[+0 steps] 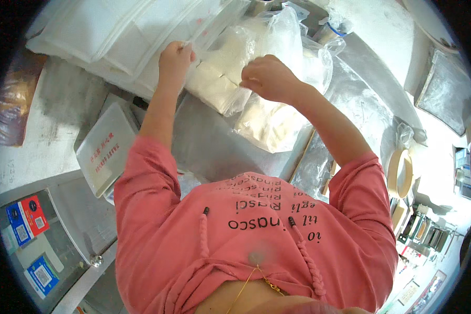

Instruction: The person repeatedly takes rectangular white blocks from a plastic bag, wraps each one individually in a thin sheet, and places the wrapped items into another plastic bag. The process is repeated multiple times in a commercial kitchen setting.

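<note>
A clear plastic bag (240,41) with a stack of pale, flat dough sheets (216,84) lies before me. At its left side, my left hand (176,64) has its fingers closed on the film, a scrap of which shows above the fingertips. My right hand (269,78) is curled at the bag's right side; its fingers appear to pinch the plastic, though they partly hide the grip. Below the right hand lies another clear bag (272,129) of pale dough pieces. More filled clear bags (286,35) stand behind.
Large translucent plastic bins (117,47) stand at upper left. A plastic box (106,149) with red writing leans near my left forearm. A grey metal surface (208,137) lies below the bags. Farther right are a floured metal top (361,102) and a round wooden ring (401,172).
</note>
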{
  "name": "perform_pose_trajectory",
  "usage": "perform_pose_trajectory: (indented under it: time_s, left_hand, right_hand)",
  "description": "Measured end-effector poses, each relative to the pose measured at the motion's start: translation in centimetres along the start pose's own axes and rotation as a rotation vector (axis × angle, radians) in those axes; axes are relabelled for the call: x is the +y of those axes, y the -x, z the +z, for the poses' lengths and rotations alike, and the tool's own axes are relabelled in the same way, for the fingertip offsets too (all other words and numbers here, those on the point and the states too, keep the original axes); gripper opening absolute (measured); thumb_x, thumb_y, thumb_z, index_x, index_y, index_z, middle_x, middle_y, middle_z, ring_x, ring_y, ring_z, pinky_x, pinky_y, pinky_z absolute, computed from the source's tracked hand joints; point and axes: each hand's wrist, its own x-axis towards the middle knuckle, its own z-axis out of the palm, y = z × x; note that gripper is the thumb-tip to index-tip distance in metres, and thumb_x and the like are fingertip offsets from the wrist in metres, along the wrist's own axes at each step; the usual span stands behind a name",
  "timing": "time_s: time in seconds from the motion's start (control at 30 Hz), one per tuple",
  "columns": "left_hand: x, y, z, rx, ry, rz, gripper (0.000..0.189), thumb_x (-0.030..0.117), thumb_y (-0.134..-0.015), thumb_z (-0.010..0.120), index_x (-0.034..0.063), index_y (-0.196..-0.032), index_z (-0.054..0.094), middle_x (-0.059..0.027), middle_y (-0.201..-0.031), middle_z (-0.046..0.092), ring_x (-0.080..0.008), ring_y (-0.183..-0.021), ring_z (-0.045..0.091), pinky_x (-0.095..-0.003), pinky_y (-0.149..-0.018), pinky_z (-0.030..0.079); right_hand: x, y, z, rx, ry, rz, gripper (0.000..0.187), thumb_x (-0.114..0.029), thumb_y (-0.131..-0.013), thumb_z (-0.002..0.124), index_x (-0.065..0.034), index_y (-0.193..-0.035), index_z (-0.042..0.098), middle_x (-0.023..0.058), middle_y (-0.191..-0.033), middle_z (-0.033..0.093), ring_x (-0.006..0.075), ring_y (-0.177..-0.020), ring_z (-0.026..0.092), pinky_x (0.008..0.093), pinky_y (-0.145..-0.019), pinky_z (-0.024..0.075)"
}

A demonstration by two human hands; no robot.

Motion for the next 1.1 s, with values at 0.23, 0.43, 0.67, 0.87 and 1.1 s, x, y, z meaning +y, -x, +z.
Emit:
perform_pose_trajectory:
  time_s: [0.23, 0.43, 0.67, 0.87, 1.1]
  left_hand:
    - [2.2, 4.2, 3.7, 0.209, 0.025, 0.449, 0.029, 0.015, -0.078, 0.061, 0.0048, -0.105, 0.056, -0.0080, -0.103, 0.057, -0.0166, -0.091, 0.056, -0.0297, -0.081, 0.043]
    - [2.6, 8.2, 4.1, -0.141, 0.340, 0.297, 0.033, 0.016, -0.081, 0.060, 0.0014, -0.109, 0.051, -0.0099, -0.110, 0.053, -0.0172, -0.100, 0.052, -0.0304, -0.086, 0.043]
    - [6.1, 11.5, 3.3, -0.415, 0.680, -0.010, 0.063, 0.023, -0.082, 0.059, 0.0037, -0.132, 0.028, -0.0118, -0.123, 0.043, -0.0203, -0.110, 0.045, -0.0350, -0.087, 0.041]
    - [7.3, 18.0, 4.5, -0.723, 0.768, -0.135, 0.082, 0.029, -0.076, 0.065, 0.0042, -0.137, 0.015, -0.0201, -0.128, 0.034, -0.0309, -0.116, 0.037, -0.0425, -0.090, 0.035]
    - [5.8, 16.7, 3.3, -0.409, 0.031, 0.764, 0.044, 0.008, -0.071, 0.061, 0.0105, -0.115, 0.053, -0.0145, -0.096, 0.060, -0.0243, -0.082, 0.060, -0.0368, -0.075, 0.046]
  right_hand:
    - [10.6, 1.0, 2.0, 0.739, 0.281, 0.758, 0.044, -0.036, -0.078, 0.059, -0.0018, -0.106, 0.054, 0.0171, -0.100, 0.057, 0.0317, -0.094, 0.053, 0.0426, -0.088, 0.0375]
    - [8.2, 6.8, -2.7, 0.768, -1.014, 0.458, 0.019, -0.017, -0.084, 0.055, -0.0006, -0.087, 0.064, 0.0053, -0.089, 0.064, 0.0144, -0.081, 0.057, 0.0279, -0.073, 0.0440]
    - [0.9, 15.6, -3.3, 0.657, -2.021, -0.086, 0.039, -0.021, -0.074, 0.066, -0.0082, -0.110, 0.055, 0.0069, -0.112, 0.057, 0.0258, -0.105, 0.053, 0.0418, -0.090, 0.0430]
    - [-3.9, 18.9, 2.3, 0.735, -2.117, 0.251, 0.038, -0.008, -0.073, 0.064, -0.0037, -0.109, 0.054, 0.0089, -0.102, 0.059, 0.0214, -0.091, 0.058, 0.0365, -0.078, 0.0499]
    - [-7.1, 17.2, 5.3, 0.293, -2.368, 0.537, 0.032, -0.010, -0.082, 0.057, 0.0046, -0.110, 0.052, 0.0113, -0.095, 0.061, 0.0183, -0.078, 0.062, 0.0308, -0.065, 0.0536]
